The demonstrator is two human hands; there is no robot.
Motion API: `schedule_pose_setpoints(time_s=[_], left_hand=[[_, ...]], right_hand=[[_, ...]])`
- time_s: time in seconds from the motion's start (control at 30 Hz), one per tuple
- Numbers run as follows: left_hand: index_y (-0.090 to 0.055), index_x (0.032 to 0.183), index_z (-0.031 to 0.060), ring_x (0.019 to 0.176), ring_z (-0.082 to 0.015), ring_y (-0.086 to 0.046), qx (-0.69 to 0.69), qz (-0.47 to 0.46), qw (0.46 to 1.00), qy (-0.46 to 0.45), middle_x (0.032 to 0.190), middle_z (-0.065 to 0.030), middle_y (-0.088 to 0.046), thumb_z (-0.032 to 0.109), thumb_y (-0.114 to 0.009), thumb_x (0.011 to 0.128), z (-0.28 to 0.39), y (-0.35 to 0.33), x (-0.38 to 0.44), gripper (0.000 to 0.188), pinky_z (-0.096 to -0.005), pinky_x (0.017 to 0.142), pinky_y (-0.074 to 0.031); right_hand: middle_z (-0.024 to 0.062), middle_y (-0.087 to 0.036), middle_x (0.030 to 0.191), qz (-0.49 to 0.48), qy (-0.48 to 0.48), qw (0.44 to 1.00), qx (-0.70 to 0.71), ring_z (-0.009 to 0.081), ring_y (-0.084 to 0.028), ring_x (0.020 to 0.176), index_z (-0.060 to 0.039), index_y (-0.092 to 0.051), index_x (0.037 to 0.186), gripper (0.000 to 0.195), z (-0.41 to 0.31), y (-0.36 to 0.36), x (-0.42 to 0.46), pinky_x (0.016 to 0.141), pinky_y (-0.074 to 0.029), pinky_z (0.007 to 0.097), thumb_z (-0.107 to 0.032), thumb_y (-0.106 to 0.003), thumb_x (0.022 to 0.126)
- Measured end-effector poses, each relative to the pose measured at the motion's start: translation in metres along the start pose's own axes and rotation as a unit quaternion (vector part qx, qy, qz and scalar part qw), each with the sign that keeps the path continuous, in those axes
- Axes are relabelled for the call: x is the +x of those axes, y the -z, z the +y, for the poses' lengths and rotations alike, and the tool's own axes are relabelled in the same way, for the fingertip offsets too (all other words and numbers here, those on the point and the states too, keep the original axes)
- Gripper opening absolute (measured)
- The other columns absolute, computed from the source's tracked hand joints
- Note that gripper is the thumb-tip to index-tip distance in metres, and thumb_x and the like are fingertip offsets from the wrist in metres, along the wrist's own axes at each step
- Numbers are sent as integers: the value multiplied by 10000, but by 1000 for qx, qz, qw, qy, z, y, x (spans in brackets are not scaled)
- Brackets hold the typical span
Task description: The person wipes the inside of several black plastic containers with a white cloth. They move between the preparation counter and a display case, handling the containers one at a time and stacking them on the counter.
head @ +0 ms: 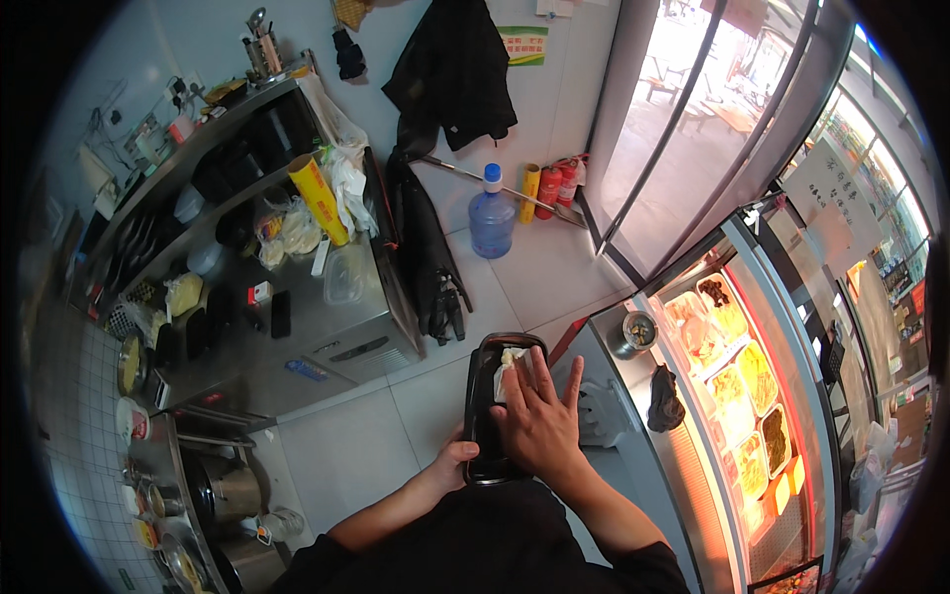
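Note:
A black rectangular plastic tray (481, 427) is held in front of my body, its long side pointing away from me. My left hand (454, 457) grips its near left edge, thumb on the rim and fingers hidden below. Inside the tray, my right hand (542, 423) presses a crumpled white tissue (508, 364) with its fingertips. The fingers are spread, and the little finger reaches past the tray's right rim. My palm covers much of the tray's inside.
To the right is a lit food display case (742, 393) with several filled trays; a metal cup (637, 332) and black bag (666, 399) sit on its edge. A steel counter (334, 319) stands left. A water bottle (491, 215) and fire extinguishers (549, 189) stand on the floor ahead.

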State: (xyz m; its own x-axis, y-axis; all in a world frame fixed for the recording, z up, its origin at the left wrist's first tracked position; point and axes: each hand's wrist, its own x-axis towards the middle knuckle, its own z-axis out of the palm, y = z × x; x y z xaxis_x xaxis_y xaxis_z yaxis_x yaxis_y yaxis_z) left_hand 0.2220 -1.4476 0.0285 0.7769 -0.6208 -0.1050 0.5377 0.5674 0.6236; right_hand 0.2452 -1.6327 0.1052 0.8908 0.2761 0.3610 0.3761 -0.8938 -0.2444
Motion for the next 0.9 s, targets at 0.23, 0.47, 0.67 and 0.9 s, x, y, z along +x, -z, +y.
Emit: schedule_pose_setpoints(time_s=[0.23, 0.47, 0.67, 0.9], left_hand=[[-311, 1659, 42, 1403, -293, -574, -48, 33, 998, -20, 1529, -157, -553, 392, -713, 859, -6, -1, 1, 961, -446, 1207, -444], [-362, 1630, 16, 1460, -281, -525, -46, 4, 999, -18, 1594, -157, -501, 399, -685, 915, -11, 9, 6, 873, -451, 1217, -433], [-315, 1655, 43, 1468, -273, -512, -25, -6, 1000, 5, 1600, -143, -491, 403, -688, 919, -25, -1, 3, 900, -426, 1229, -406], [-341, 1632, 54, 1460, -277, -516, -39, -12, 999, 10, 1582, -139, -497, 431, -692, 910, -28, 8, 4, 887, -433, 1218, -424]], right_hand=[[258, -703, 1340, -29, 26, 999, 35, 388, -520, 1461, 114, -593, 1380, 597, -12, 4, -21, 1261, -152, 736, -362, -624, 1021], [284, -622, 1455, -51, 6, 996, 67, 410, -522, 1461, 124, -569, 1404, 608, -21, 18, -32, 1255, -138, 740, -340, -625, 1015], [290, -518, 1575, -29, -65, 995, 70, 427, -432, 1533, 98, -474, 1509, 636, -5, 10, -3, 1258, -67, 748, -319, -569, 1039], [213, -524, 1600, -28, 27, 993, 114, 407, -419, 1544, 46, -570, 1466, 543, -12, 17, -2, 1255, -39, 757, -273, -564, 1026]])
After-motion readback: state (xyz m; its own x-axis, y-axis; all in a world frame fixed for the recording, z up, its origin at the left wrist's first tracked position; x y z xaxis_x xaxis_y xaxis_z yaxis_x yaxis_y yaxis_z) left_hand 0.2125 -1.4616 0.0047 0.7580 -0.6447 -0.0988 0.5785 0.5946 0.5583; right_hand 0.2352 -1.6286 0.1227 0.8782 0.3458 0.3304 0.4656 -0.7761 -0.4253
